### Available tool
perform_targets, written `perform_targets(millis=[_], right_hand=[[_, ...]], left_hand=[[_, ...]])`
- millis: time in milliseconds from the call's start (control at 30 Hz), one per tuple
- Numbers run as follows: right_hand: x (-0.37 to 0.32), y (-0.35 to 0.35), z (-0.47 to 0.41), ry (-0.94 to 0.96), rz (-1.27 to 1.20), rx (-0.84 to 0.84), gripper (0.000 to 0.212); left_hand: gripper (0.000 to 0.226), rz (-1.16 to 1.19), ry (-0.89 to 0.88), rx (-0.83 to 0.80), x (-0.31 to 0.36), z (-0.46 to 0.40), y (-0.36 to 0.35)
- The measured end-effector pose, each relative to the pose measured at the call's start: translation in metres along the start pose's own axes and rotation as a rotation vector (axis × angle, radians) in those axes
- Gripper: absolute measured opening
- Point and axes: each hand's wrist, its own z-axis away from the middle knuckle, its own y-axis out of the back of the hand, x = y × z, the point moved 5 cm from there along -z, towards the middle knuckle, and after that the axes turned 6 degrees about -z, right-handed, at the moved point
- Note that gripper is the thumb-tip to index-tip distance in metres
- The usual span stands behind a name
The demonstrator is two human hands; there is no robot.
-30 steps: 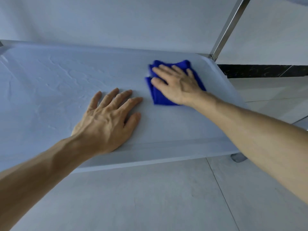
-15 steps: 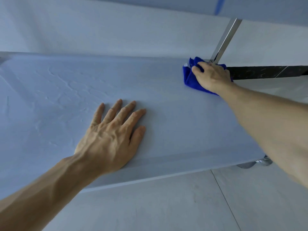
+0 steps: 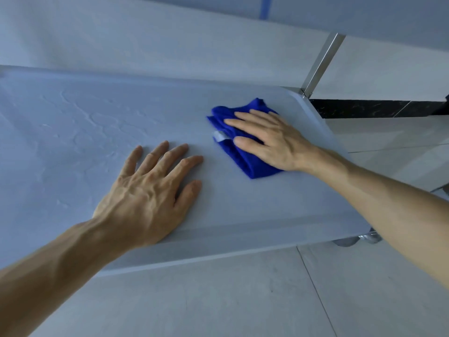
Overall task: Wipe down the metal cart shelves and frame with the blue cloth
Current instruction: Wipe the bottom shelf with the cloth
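Observation:
The cart's lower shelf [image 3: 73, 132], a flat pale metal tray under a wrinkled protective film, fills the middle of the head view. A folded blue cloth [image 3: 245, 164] with a small white label lies on its right part. My right hand [image 3: 269, 139] presses flat on the cloth with straight fingers pointing left. To the left of the cloth, my left hand [image 3: 150, 190] rests flat on the bare shelf, fingers spread. A shiny frame post [image 3: 320, 66] rises from the shelf's far right corner.
The underside of an upper shelf [image 3: 170, 27] hangs above and behind. A caster wheel [image 3: 364, 238] shows under the shelf's near right corner. Pale floor tiles [image 3: 243, 300] lie in front, and a dark skirting strip [image 3: 364, 108] runs along the wall at right.
My right hand has slid the blue cloth from the far right corner by the post back toward the middle of the shelf. My left hand stays flat in the same spot.

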Motion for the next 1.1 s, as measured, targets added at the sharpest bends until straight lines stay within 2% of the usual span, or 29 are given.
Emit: perform_targets(millis=[200,333,433,533,600,667,733,833,900,967,1100], right_hand=[[0.082,0.032,-0.032,-0.409,0.076,0.146,0.058],[0.079,0.031,-0.075,-0.606,0.011,0.13,0.051],[0.036,0.015,-0.094,-0.492,0.014,0.101,0.058],[-0.016,-0.003,-0.09,-0.271,0.002,0.05,0.055],[-0.042,-0.011,-0.067,-0.163,-0.013,0.043,0.051],[-0.06,-0.017,-0.037,-0.098,-0.049,0.025,0.049],[-0.074,-0.022,-0.012,-0.05,-0.114,-0.018,0.048],[-0.086,-0.01,0.011,0.022,-0.374,-0.01,0.045],[-0.077,0.012,0.018,-0.009,-0.485,0.137,0.04],[-0.053,0.031,0.027,-0.134,-0.448,0.274,0.039],[-0.008,0.023,0.057,-0.363,-0.34,0.267,0.041]], left_hand=[[0.066,-0.009,0.0,0.001,0.006,0.0,0.0],[0.066,-0.002,0.002,0.009,0.007,-0.002,-0.002],[0.063,0.018,0.004,0.04,0.008,-0.003,0.001],[0.061,0.051,-0.008,0.089,0.007,-0.004,0.003],[0.057,0.138,-0.01,0.179,0.005,-0.004,0.005],[0.044,0.381,0.075,0.304,-0.003,-0.002,0.013],[0.029,0.596,0.22,0.361,-0.016,0.001,0.018],[0.024,0.625,0.296,0.361,-0.024,0.004,0.021],[0.023,0.598,0.268,0.361,-0.023,0.003,0.021],[0.024,0.558,0.217,0.365,-0.019,-0.002,0.023],[0.032,0.431,-0.013,0.384,0.022,-0.021,0.043]])
